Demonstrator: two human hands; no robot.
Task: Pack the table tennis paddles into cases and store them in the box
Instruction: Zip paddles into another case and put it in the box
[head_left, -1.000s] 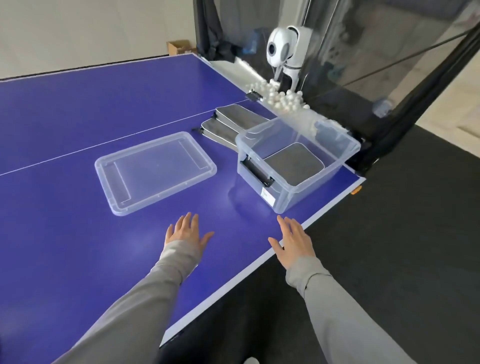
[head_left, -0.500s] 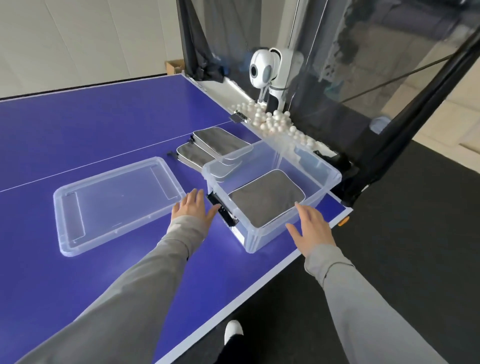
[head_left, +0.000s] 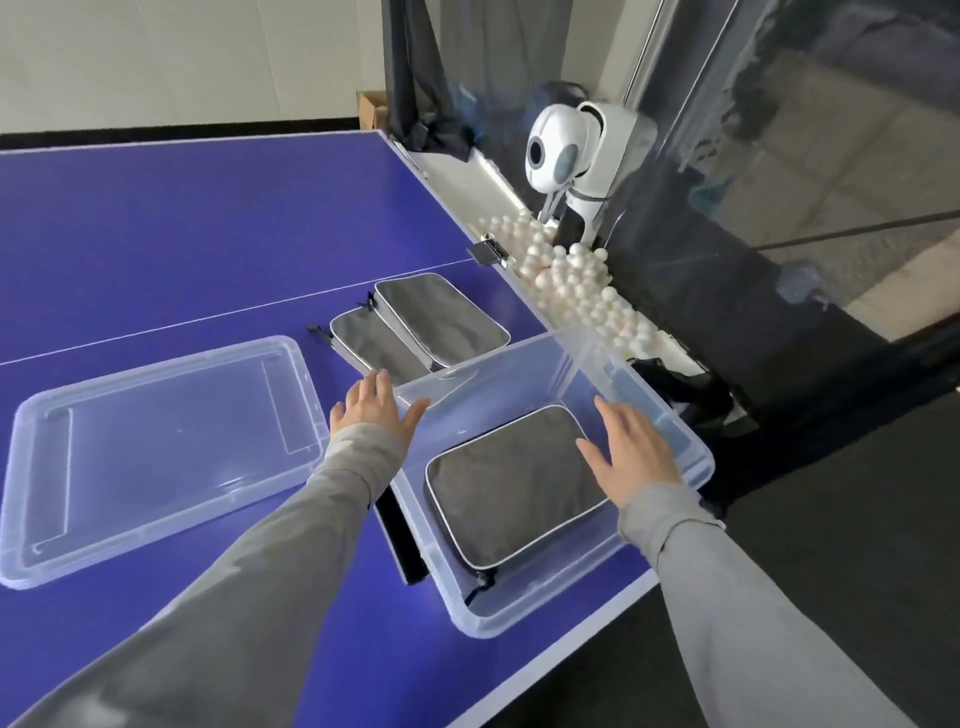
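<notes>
A clear plastic box (head_left: 524, 358) stands at the near right corner of the blue table (head_left: 171, 244). One grey zipped paddle case (head_left: 511, 486) lies flat inside it. Two more grey cases lie on the table just behind the box, one (head_left: 441, 319) partly overlapping the other (head_left: 366, 345). My left hand (head_left: 371, 408) is flat, fingers straight, over the box's far left corner, thumb by the rim. My right hand (head_left: 631, 452) is spread above the box's right side, over the case, holding nothing.
The box's clear lid (head_left: 156, 447) lies upside down on the table to the left. A pile of white balls (head_left: 571, 280) fills a tray along the table's right edge, below a white ball-feeding machine (head_left: 566, 150). Black netting hangs behind it.
Both hands have moved forward from the table's near edge to the box. The camera has come closer, so the box and cases appear larger and nearer.
</notes>
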